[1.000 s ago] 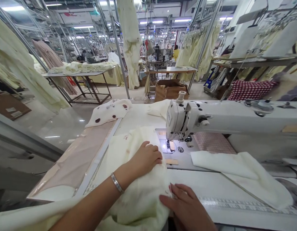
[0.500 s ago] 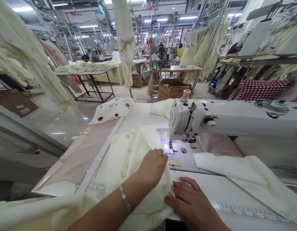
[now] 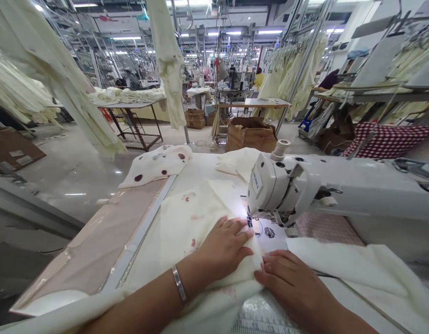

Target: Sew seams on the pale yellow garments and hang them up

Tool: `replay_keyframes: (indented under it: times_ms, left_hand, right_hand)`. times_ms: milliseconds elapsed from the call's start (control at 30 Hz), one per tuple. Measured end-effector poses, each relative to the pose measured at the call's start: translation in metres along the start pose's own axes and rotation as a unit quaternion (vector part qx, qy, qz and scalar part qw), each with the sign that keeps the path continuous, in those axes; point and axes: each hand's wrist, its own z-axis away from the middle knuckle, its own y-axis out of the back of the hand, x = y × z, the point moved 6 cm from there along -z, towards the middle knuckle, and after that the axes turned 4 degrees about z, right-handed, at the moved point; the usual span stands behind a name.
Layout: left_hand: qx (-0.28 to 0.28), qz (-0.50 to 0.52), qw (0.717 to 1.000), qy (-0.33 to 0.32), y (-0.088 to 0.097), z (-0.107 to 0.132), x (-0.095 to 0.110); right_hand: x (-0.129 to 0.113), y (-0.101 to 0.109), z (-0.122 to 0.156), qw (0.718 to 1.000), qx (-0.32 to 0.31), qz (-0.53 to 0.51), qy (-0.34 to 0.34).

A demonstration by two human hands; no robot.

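A cream fabric piece (image 3: 191, 215) with small red marks lies on the white sewing table (image 3: 196, 169), its right edge by the needle of the white sewing machine (image 3: 287, 185). My left hand (image 3: 226, 246) rests flat on this fabric, fingers stretched toward the lit needle plate (image 3: 259, 227). My right hand (image 3: 292, 283) lies just right of it, fingers flat and together, fingertips pressing the fabric's edge. A metal bangle is on my left wrist.
Another cream cloth (image 3: 367, 271) lies under the machine arm at right. A spotted white piece (image 3: 156, 164) and a folded cream piece (image 3: 237, 162) sit at the table's far end. Beyond are hanging cream garments, a cardboard box (image 3: 251, 134), work tables and distant people.
Both hands have slid the cream fabric forward and right, toward the needle. The view has moved closer to the machine head.
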Motion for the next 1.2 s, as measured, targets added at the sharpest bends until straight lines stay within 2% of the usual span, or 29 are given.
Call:
replay_keyframes:
  times_ms: [200, 367, 467, 567, 800, 967, 1200]
  left_hand:
    - [-0.005, 0.03, 0.999, -0.011, -0.003, -0.001, -0.009]
    - [-0.031, 0.106, 0.994, -0.016, 0.005, -0.002, -0.014]
    - [-0.028, 0.133, 0.99, -0.029, 0.01, -0.002, -0.017]
    - [-0.009, 0.114, 0.992, -0.048, 0.01, -0.002, -0.019]
    - [0.001, 0.056, 0.995, -0.084, 0.01, -0.008, -0.022]
    - [0.024, 0.03, 0.995, -0.091, 0.015, -0.023, -0.034]
    - [0.039, -0.03, 0.997, -0.055, 0.021, -0.045, -0.057]
  right_hand:
    - [0.0, 0.0, -0.002, 1.0, 0.021, -0.006, -0.012]
    - [0.003, 0.008, 0.001, 0.998, 0.053, -0.014, -0.042]
    - [0.001, 0.003, 0.006, 0.999, 0.025, -0.013, -0.046]
    - [-0.001, -0.006, 0.012, 0.998, -0.019, -0.026, -0.056]
    - [0.003, -0.014, 0.012, 0.998, -0.051, 0.0, -0.036]
    - [0.025, -0.019, 0.0, 0.996, -0.059, 0.047, -0.048]
    - [0.045, -0.031, -0.007, 0.988, -0.038, 0.121, -0.085]
